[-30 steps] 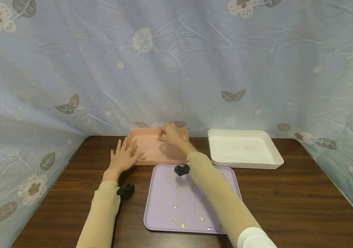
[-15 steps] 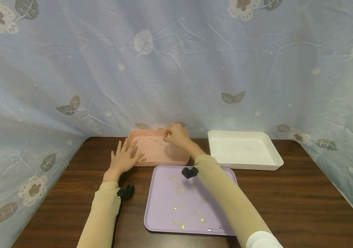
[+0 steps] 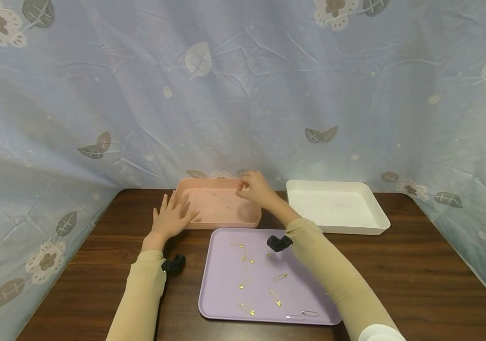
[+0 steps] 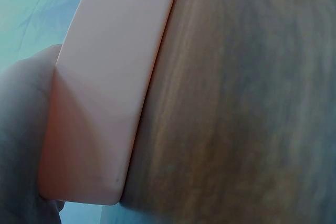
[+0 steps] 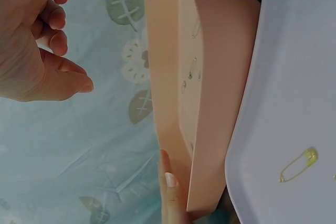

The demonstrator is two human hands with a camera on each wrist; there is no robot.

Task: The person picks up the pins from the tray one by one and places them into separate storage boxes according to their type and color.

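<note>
Safety pins [image 3: 245, 283] lie scattered across the purple tray [image 3: 221, 303] at the near edge of the bench [image 3: 418, 279], gold ones mostly, with a couple of silver ones down by its front rim. A few more sit inside the pink tray [image 3: 196, 222] behind it, thin and hard to count from the head view. Right hand [image 3: 256, 188] hovers above the pink tray's right back corner, fingers loosely curled, and the wrist view shows nothing pinched between them. Left hand [image 3: 170, 217] lies flat on the bench with straight fingers [image 3: 183, 201] pressed against the pink tray's left wall, which looks like a way to brace the tray so it cannot slide. White tray [image 3: 379, 222] sits to the right, just beside the pink one, with no pins visible in it. All three trays are grouped close, probably to keep reaches short. A blue leaf-print cloth [image 3: 243, 94] hangs all around.
</note>
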